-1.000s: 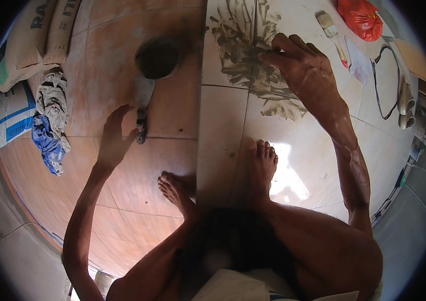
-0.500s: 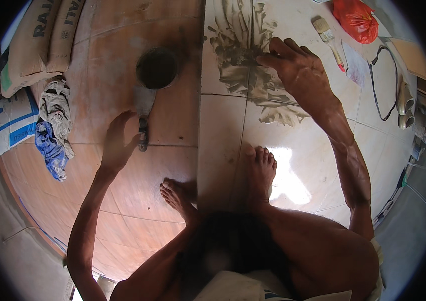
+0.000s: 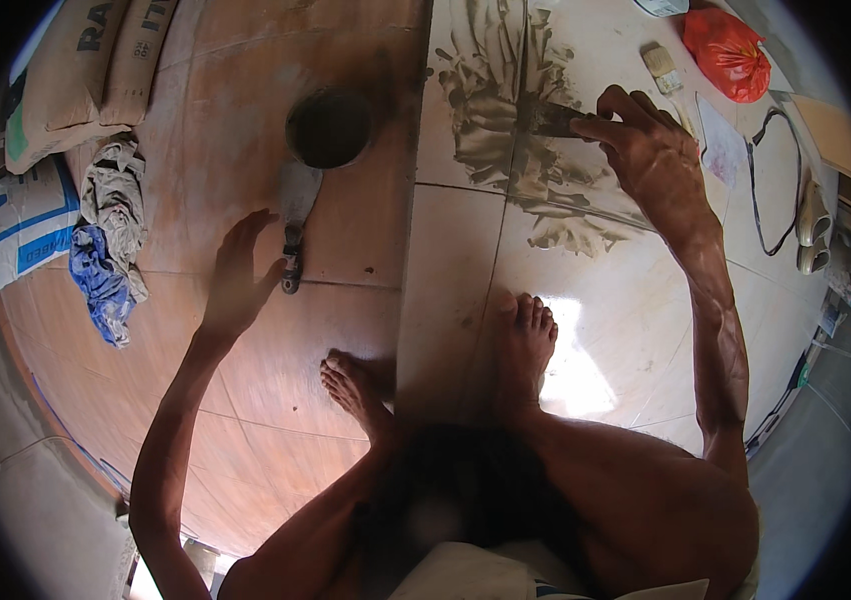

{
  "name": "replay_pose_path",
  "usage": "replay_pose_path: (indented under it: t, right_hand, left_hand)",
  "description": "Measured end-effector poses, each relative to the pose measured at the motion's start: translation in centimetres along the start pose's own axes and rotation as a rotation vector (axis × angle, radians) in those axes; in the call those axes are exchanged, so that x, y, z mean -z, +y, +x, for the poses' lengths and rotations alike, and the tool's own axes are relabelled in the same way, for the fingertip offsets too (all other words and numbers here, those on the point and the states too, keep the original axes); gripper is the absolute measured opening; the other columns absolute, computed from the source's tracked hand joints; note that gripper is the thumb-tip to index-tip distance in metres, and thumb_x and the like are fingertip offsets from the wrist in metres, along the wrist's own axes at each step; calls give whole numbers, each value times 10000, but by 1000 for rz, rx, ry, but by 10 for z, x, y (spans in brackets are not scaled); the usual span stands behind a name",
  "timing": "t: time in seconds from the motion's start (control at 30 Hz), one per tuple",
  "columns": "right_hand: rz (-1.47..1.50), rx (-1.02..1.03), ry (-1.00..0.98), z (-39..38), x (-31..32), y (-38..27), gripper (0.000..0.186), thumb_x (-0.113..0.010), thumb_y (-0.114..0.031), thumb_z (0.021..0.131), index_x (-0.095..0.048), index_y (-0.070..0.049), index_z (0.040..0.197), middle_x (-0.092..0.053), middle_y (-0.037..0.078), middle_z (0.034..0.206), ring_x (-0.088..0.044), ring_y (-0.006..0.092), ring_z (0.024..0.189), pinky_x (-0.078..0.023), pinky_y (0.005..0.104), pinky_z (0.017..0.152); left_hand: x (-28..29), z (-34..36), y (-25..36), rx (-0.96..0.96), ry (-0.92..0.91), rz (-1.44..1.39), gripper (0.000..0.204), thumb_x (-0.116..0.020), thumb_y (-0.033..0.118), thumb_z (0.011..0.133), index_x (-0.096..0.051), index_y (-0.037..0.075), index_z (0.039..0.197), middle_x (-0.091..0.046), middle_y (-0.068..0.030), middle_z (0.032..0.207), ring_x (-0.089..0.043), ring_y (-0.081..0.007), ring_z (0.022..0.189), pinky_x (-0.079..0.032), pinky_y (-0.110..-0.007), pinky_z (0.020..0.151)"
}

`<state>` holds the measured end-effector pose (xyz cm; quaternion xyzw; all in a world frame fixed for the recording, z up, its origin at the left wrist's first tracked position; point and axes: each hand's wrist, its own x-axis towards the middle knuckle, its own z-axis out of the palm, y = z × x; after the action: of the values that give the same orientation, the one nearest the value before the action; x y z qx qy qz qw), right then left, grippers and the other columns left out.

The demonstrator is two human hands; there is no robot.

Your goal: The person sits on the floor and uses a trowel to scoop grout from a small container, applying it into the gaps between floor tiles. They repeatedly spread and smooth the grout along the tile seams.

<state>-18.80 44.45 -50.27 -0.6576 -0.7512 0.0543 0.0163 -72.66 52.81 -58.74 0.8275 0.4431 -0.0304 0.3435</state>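
My right hand (image 3: 650,155) pinches a dark flat scraper (image 3: 555,121), whose blade lies on the smeared area. Grey-brown grout (image 3: 485,125) is spread in streaks over the pale tiles and their joints. My left hand (image 3: 242,272), fingers apart and holding nothing, is over the reddish tiles. Close beside its fingertips lies a putty knife (image 3: 292,258) with a dark handle and a wide metal blade. The blade's end reaches a round dark bucket (image 3: 365,140) with grey content inside.
Brown paper sacks (image 3: 65,85), a blue-and-white sack (image 3: 10,225) and crumpled rags (image 3: 110,215) lie at the left. A paintbrush (image 3: 661,68), a red plastic bag (image 3: 727,58), a black strap (image 3: 757,205) and sandals (image 3: 812,225) are at the right. My bare feet stand on either tile colour.
My right hand has moved a little to the right, and the dark scraper in it now shows plainly. The left hand remains open near the putty knife. The whole view has shifted slightly.
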Motion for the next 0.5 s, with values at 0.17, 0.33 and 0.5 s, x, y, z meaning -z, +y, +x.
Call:
replay_pose_path:
  t: [0.17,0.33,0.5]
  right_hand:
    - [-43,54,128,15,4,10,266,-722,-84,974,-857,-182,1182,-714,32,1117,-733,231,1087,-631,408,958]
    - [2,-17,6,0,-6,-8,244,-749,-101,992,-857,-186,1193,-707,29,1113,-751,249,1112,-638,392,986]
    - [-114,-110,118,10,16,20,381,-856,-72,927,-838,-205,1284,-741,18,1115,-757,250,1028,-640,401,877]
  left_hand:
    - [-27,10,-3,-59,-5,-35,689,-798,151,999,-515,104,1626,-562,-140,1649,-489,-378,1555,-395,-512,1288]
    - [-5,-2,0,-32,38,-12,703,-811,142,989,-516,103,1626,-558,-140,1656,-489,-380,1554,-398,-513,1288]
    - [-15,10,1,-43,3,-21,699,-806,151,993,-517,102,1627,-556,-141,1660,-489,-381,1554,-396,-511,1289]
